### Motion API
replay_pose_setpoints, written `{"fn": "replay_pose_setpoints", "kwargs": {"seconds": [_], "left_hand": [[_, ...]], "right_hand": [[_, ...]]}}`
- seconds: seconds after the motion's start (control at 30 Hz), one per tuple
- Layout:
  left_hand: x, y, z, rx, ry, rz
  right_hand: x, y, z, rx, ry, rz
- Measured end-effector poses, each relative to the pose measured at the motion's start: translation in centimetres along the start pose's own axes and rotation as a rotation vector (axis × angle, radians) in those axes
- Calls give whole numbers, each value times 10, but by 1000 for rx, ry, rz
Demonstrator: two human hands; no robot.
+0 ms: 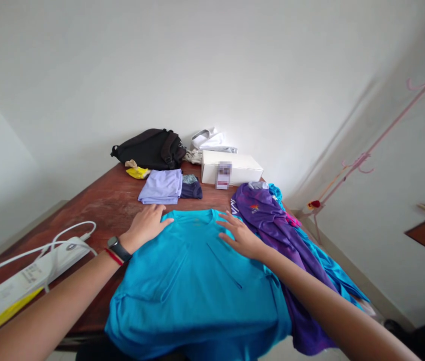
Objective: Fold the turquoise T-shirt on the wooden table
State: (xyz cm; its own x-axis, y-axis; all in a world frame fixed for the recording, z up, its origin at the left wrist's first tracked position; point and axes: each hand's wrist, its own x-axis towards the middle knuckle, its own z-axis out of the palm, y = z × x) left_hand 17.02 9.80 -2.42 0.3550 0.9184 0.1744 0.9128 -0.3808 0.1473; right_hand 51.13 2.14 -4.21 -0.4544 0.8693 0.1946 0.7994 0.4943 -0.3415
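A bright blue T-shirt (201,281) lies spread on the table, its neckline away from me and its lower part hanging over the near edge. My left hand (147,225) rests at its left shoulder, fingers stretched out and partly on the cloth. At the other shoulder, my right hand (240,234) lies with spread fingers on the fabric by the collar. Neither hand grips anything. Right beside the T-shirt is a heap with a purple jersey (268,220) on it. A folded lavender garment (162,186) sits beyond my left hand.
At the back are a black backpack (148,148), a white box (235,165) and a yellow packet (137,172). A white power strip (35,276) with cables lies on the left of the reddish-brown table (113,200). A pink coat stand (385,133) leans into view at right.
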Motion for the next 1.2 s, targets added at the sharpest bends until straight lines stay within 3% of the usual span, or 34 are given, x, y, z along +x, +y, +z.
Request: {"fn": "replay_pose_setpoints", "kwargs": {"seconds": [0.07, 0.2, 0.3, 0.4, 0.53, 1.0, 1.1, 1.2], "left_hand": [[0, -8, 1, 31, -60, -101], [1, -15, 5, 34, -129, -183], [0, -17, 7, 56, -109, -156], [2, -20, 11, 55, -55, -35], [7, -31, 20, 43, -11, 109], [61, -60, 30, 104, 41, 193], [55, -52, 25, 133, 77, 145], [28, -32, 15, 145, 142, 104]], "right_hand": [[20, 20, -5, -29, 99, 141], [57, 55, -9, -112, 49, 351], [72, 70, -9, -117, -5, 384], [77, 77, -6, -109, -60, 398], [78, 79, -3, -106, -91, 384], [92, 76, 14, -224, 55, 460], [91, 68, 12, -256, 92, 474], [74, 52, 6, -262, 110, 419]]}}
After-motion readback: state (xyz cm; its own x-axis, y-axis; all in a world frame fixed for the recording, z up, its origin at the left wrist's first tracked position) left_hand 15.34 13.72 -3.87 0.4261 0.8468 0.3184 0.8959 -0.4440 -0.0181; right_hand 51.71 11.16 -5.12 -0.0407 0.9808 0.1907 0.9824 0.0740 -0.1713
